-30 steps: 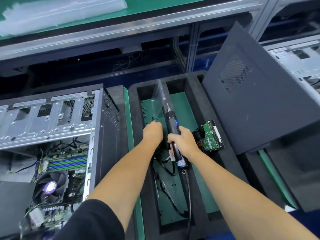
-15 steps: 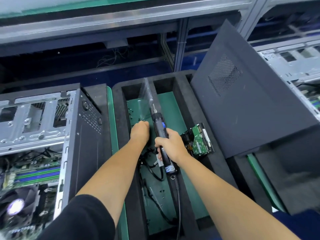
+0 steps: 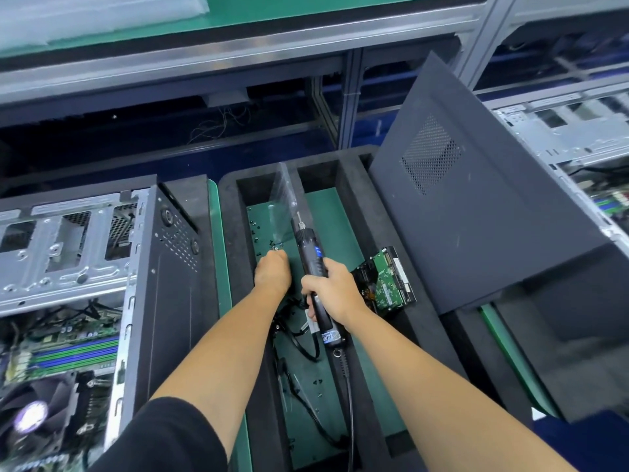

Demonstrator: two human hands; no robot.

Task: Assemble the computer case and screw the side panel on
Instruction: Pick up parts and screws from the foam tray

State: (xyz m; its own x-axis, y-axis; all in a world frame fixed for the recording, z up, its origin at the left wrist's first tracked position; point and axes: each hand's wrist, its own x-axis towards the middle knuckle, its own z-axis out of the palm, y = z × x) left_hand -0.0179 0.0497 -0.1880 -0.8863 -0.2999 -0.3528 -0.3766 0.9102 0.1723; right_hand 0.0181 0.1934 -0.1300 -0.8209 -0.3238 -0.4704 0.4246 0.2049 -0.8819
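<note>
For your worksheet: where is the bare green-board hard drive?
In the head view, the hard drive rests on the black foam tray, just right of the right hand.

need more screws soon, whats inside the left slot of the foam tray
Loose black screws lie scattered on its green floor, with black cables nearer the person. The left hand reaches in and covers whatever lies beneath it, so a pinched screw cannot be confirmed.

Computer assembly line: open computer case (image 3: 85,284) left of my hands, foam parts tray (image 3: 235,233) beneath, aluminium-framed conveyor bench (image 3: 238,52) beyond.
</note>
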